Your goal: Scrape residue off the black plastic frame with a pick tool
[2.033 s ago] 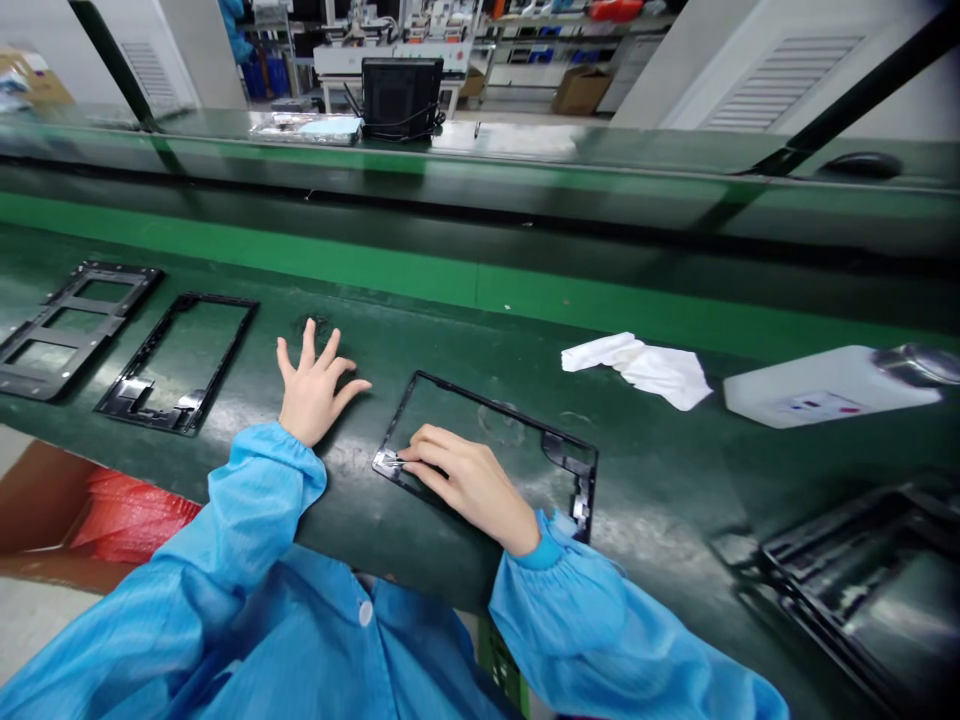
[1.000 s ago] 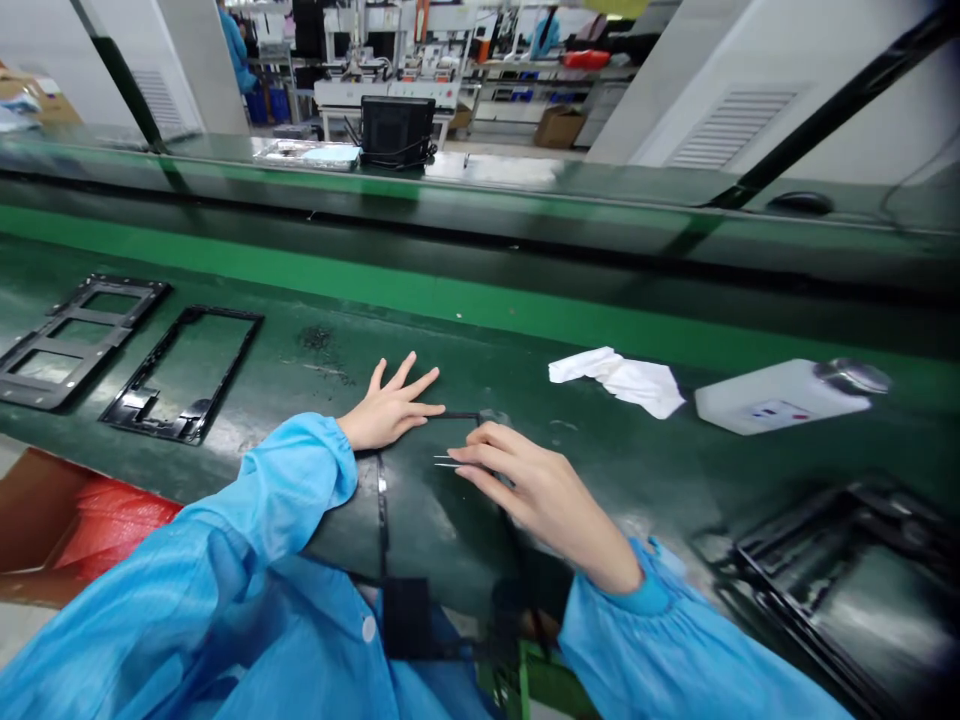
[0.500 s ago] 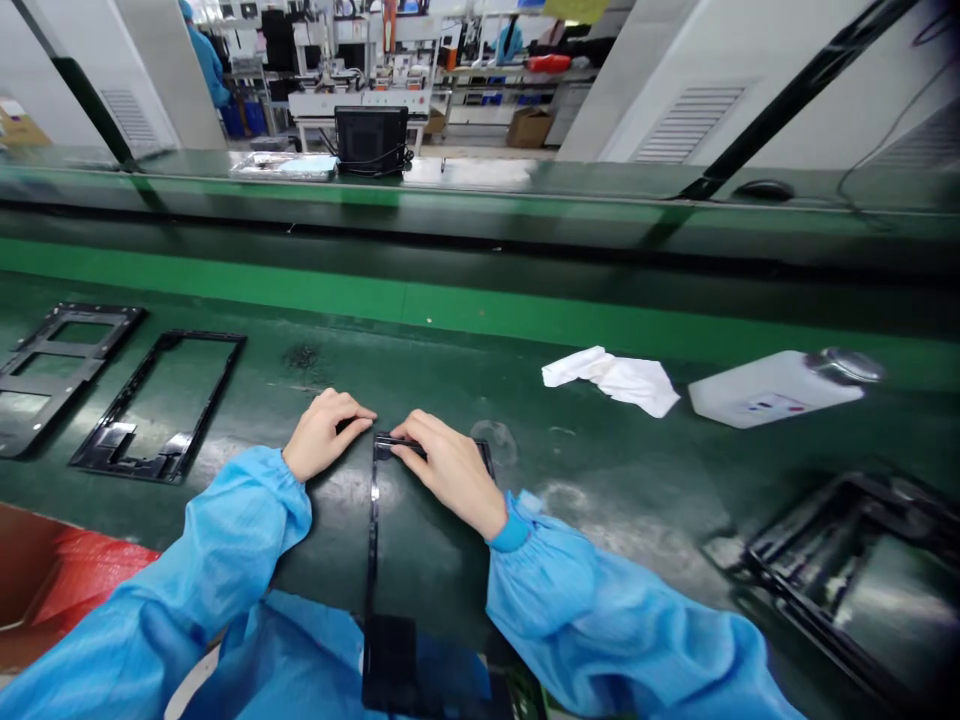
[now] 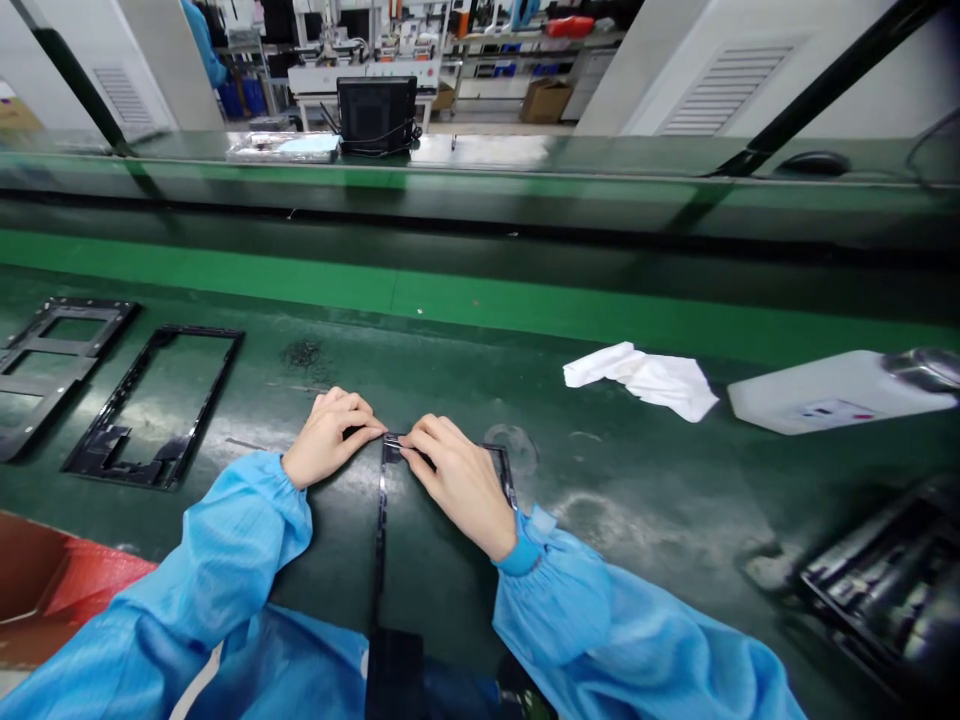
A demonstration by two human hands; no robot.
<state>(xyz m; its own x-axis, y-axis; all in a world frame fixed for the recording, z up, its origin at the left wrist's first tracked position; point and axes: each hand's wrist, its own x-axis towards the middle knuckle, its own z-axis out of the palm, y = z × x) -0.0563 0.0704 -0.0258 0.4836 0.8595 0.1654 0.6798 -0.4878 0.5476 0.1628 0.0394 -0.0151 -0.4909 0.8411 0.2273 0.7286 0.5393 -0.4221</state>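
A thin black rectangular frame (image 4: 381,540) lies in front of me, its near end wide and dark at the bottom edge of view. At its far left corner are the fingertips of my left hand (image 4: 330,437), thumb and index finger pressed together; whatever they pinch is too small to make out. My right hand (image 4: 459,482) bends over the far bar, its thumb and fingertips closed on the frame's edge close to that same corner. Part of the far bar is hidden beneath this hand.
Leftward lie a second black frame (image 4: 199,430) and a grey-black panel (image 4: 64,375). Small dark bits (image 4: 302,353) are scattered beyond my left hand. Rightward are a white cloth (image 4: 645,378), a white bottle (image 4: 832,393) on its side and blurred black frames (image 4: 877,580). A box (image 4: 30,570) holds red wrap.
My left fingertips have come up to the frame's corner, closer to my right hand. The right hand keeps its grip on the far bar. The view has shifted slightly.
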